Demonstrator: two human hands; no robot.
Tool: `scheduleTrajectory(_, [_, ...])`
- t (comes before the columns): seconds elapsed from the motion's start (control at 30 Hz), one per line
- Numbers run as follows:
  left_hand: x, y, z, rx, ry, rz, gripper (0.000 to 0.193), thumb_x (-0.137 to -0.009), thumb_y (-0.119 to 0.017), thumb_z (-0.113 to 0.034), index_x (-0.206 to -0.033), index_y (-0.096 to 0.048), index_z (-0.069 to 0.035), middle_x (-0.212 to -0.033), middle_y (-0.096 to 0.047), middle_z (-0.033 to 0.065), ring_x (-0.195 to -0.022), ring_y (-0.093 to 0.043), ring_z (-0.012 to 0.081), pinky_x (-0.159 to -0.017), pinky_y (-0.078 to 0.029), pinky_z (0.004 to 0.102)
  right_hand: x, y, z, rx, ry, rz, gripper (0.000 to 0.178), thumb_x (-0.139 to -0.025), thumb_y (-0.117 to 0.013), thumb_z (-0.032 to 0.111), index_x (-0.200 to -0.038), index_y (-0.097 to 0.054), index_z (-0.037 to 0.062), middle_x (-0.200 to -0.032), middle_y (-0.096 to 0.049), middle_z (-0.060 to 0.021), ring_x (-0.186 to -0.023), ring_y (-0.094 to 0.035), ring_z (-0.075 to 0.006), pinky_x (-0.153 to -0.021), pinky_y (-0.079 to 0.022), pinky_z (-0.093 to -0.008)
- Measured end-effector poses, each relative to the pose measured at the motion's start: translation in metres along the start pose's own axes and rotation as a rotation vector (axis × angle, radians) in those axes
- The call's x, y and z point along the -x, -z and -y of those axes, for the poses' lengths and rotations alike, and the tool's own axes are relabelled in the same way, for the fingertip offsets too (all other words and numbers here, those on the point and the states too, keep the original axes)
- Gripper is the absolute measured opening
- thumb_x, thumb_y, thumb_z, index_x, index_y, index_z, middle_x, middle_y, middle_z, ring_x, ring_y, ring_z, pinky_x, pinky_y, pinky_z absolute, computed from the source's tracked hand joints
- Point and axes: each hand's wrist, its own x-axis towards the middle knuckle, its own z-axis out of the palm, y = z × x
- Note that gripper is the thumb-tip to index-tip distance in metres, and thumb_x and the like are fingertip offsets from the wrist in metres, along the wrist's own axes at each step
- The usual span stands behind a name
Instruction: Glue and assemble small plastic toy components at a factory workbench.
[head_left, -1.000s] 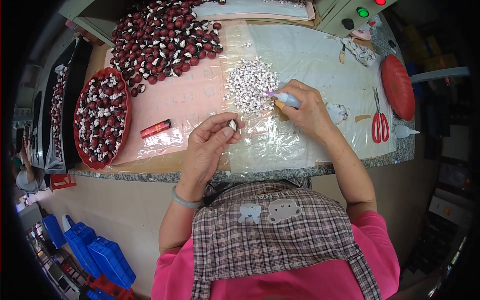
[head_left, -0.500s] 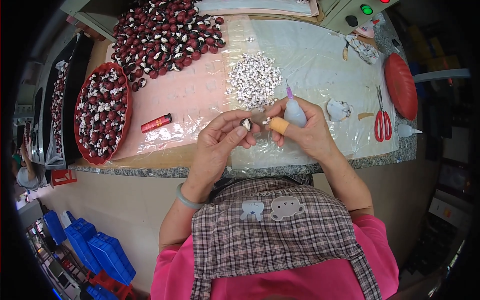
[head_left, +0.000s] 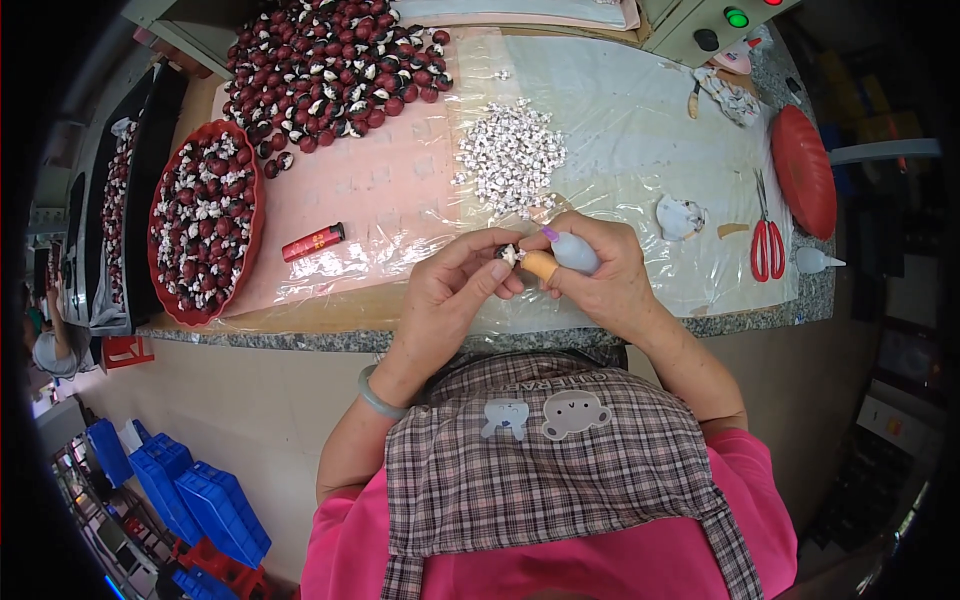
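Note:
Between its fingertips, my left hand [head_left: 440, 290] pinches a small dark ball with a white part [head_left: 508, 254]. My right hand [head_left: 612, 270] is closed round a translucent squeeze bottle [head_left: 575, 254] with a purple needle tip, which points up and left. An orange finger cot [head_left: 541, 264] covers a digit of that hand, and its tip meets the ball. A tiny white piece seems to sit at that contact, partly hidden by the fingers. Just beyond both hands lies a pile of small white pieces [head_left: 510, 155] with dark marks.
Dark red, black and white balls [head_left: 330, 75] are heaped at far left. A red scalloped tray [head_left: 258, 200] holds balls with white pieces. A red tube [head_left: 313, 243] lies between. At right are red-handled scissors [head_left: 768, 248], a crumpled tissue [head_left: 680, 217] and a red dish [head_left: 803, 172].
My hands have come together: the right fingertips moved left onto the ball, bringing the white piece against it. The bottle has tilted further left.

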Motion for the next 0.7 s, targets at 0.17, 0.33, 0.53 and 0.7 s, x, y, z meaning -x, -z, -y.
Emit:
scheduleTrajectory(0.17, [0.002, -0.003, -0.001, -0.289, -0.160, -0.053, 0.025, -0.092, -0.054, -0.001, -0.115, -0.060, 0.002, -0.090, -0.065, 0.0092, -0.074, -0.064, 0.0132, -0.068, -0.053, 0.0251, 0.003, -0.008, 0.000, 0.109, 0.151, -0.061, 0.012, -0.080, -0.067, -0.003, -0.092, -0.064, -0.0014, -0.083, -0.066, -0.0075, -0.063, -0.064, -0.0113, -0.054, -0.051, -0.0228])
scheduleTrajectory(0.33, [0.003, -0.006, -0.006, -0.468, -0.263, -0.072, 0.024, -0.089, -0.056, 0.000, -0.113, -0.061, 0.000, -0.089, -0.065, 0.0127, -0.071, -0.066, 0.0160, -0.064, -0.053, 0.0269, 0.005, -0.016, -0.008, 0.099, 0.223, -0.142, 0.014, -0.077, -0.074, 0.007, -0.087, -0.064, 0.0030, -0.077, -0.066, -0.0093, -0.069, -0.067, -0.0217, -0.061, -0.051, -0.0300])
scheduleTrajectory(0.53, [-0.007, 0.012, -0.008, -0.109, -0.065, -0.037, 0.023, -0.093, -0.053, -0.005, -0.116, -0.055, 0.001, -0.092, -0.064, 0.0107, -0.080, -0.065, 0.0172, -0.070, -0.053, 0.0265, -0.008, -0.004, 0.011, 0.076, 0.123, -0.099, 0.028, -0.077, -0.074, 0.008, -0.103, -0.065, 0.0032, -0.090, -0.068, -0.0107, -0.079, -0.067, -0.0200, -0.070, -0.052, -0.0286])
scheduleTrajectory(0.7, [-0.031, 0.057, -0.039, 0.177, -0.127, -0.215, 0.025, -0.090, -0.048, -0.006, -0.114, -0.054, 0.000, -0.110, -0.061, 0.0119, -0.084, -0.061, 0.0166, -0.073, -0.051, 0.0277, -0.004, 0.012, -0.001, 0.065, 0.057, -0.108, 0.026, -0.079, -0.072, 0.009, -0.103, -0.064, 0.0028, -0.095, -0.070, -0.0086, -0.080, -0.066, -0.0158, -0.072, -0.051, -0.0271])
